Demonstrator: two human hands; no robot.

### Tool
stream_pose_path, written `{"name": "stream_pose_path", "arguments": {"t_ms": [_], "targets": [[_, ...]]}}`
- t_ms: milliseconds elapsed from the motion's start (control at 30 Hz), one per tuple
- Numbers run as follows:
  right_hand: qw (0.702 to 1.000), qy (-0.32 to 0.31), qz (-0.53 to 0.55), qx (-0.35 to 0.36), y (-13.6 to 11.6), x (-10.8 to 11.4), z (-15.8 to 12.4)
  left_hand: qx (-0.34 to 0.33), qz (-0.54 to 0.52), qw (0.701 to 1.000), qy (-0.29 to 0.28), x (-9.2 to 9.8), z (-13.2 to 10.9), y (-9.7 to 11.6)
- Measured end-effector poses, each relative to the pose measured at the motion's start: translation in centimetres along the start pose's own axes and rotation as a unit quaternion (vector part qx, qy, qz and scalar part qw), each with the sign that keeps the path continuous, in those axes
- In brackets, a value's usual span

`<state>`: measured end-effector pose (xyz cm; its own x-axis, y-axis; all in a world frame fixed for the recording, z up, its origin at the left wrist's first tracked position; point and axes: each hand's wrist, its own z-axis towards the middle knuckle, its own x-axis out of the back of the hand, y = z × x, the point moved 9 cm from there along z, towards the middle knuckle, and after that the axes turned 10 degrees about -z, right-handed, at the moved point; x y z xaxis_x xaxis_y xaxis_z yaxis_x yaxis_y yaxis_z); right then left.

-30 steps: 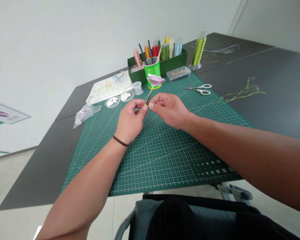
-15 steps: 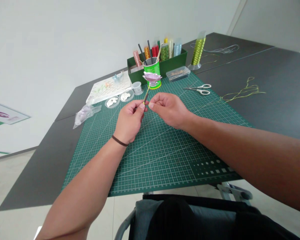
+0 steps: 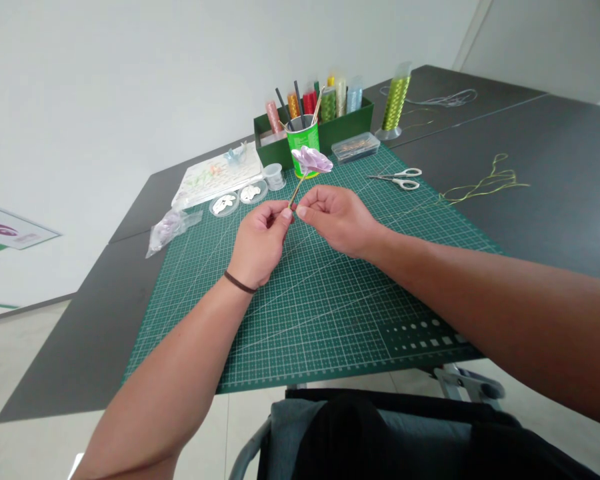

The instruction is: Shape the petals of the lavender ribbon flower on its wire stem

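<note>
A dark table stands beside a pale wall, over a light tiled floor. On it lies a green gridded mat. Above the mat, the left hand grips a lilac flower by its stem, bloom uppermost; the right hand is pinched closed just beside the stem, on what cannot be told.

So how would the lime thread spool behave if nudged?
The lime thread spool would probably tip if pushed high up, being tall and narrow. Its flared round base may steady low nudges. Its shiny thread might feel slippery.
</note>
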<state>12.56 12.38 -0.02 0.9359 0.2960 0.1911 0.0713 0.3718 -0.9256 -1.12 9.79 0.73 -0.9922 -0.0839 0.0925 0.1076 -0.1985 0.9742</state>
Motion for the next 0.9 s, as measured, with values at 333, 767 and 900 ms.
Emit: {"name": "stream_pose_path", "arguments": {"t_ms": [333,767,900], "targets": [[1.0,0.001,-0.006,0.008,-0.1,0.0,0.06,0.011,-0.039,0.999,-0.008,-0.35,-0.19,0.19],[1.0,0.006,-0.013,0.012,-0.28,0.19,0.03,-0.002,0.014,1.0,0.001,0.16,0.01,-0.23],[1.0,0.002,-0.01,0.011,-0.12,0.11,0.06,-0.009,0.021,1.0,0.001,0.18,0.0,-0.12]]}}
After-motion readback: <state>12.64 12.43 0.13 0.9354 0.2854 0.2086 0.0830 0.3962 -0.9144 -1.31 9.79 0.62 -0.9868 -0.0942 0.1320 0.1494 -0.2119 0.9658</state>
